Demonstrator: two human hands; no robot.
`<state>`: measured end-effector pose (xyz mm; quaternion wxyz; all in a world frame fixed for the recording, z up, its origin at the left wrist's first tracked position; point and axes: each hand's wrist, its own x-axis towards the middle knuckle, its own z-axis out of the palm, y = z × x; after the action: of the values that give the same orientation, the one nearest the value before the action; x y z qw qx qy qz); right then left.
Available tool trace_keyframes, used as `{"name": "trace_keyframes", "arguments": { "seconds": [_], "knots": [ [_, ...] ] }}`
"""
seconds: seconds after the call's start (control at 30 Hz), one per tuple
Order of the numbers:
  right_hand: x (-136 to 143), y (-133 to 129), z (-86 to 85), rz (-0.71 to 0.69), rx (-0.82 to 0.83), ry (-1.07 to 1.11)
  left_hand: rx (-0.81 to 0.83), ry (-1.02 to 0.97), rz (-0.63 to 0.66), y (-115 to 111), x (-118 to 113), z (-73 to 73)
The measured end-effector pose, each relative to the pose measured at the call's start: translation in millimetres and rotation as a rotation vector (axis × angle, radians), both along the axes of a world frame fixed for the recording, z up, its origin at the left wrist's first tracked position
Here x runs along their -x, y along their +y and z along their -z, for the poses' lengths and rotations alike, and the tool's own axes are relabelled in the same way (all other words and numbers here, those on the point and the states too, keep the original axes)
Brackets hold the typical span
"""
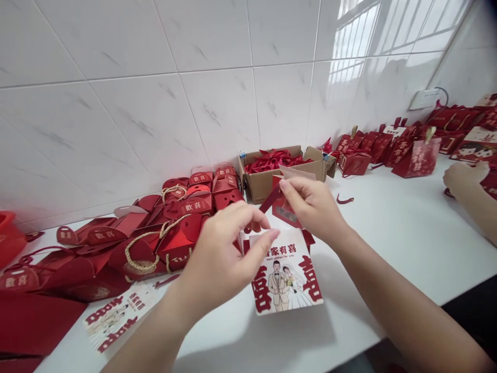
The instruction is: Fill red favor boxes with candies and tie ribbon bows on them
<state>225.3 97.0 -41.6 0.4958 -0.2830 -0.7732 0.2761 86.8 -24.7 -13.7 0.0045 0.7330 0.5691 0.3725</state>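
In the middle of the frame, my right hand (318,207) pinches a red ribbon (271,200) slanting down-left toward my left hand (227,246), whose pinch I can't tell, by the picture card (286,287).

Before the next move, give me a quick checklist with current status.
1. Ribbon held by the right hand: ok, at thumb and fingertips.
2. Ribbon's lower end fixed: cannot tell, the left hand hides it.
3. Left hand's grip firm: cannot tell, contact under its thumb is unclear.
4. Couple-printed card facing up: ok.
5. Table free of stray strips: not ok, a short red strip lies right of the cardboard box.
6. Co-worker's hand apart: ok, far right.
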Motion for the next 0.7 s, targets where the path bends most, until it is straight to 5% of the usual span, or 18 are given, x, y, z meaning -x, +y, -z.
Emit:
{"name": "trace_keyframes", "arguments": {
  "seconds": [0.13, 0.3, 0.5, 0.7],
  "knots": [
    [-4, -8, 23.4, -0.031, 0.174, 0.016, 0.113, 0.032, -0.017, 6, 4, 35.4],
    [-5, -16, 36.3, -0.152, 0.366, 0.087, 0.167, -0.086, 0.071, 8, 5, 53.2],
    [-6, -20, 43.6, -0.107, 0.285, 0.142, 0.147, -0.208, 0.114, 8, 8, 59.5],
    [-7, -22, 46.5, -0.054, 0.187, 0.113, 0.423, -0.340, 0.343, 1, 32, 36.2]
  ]
}}
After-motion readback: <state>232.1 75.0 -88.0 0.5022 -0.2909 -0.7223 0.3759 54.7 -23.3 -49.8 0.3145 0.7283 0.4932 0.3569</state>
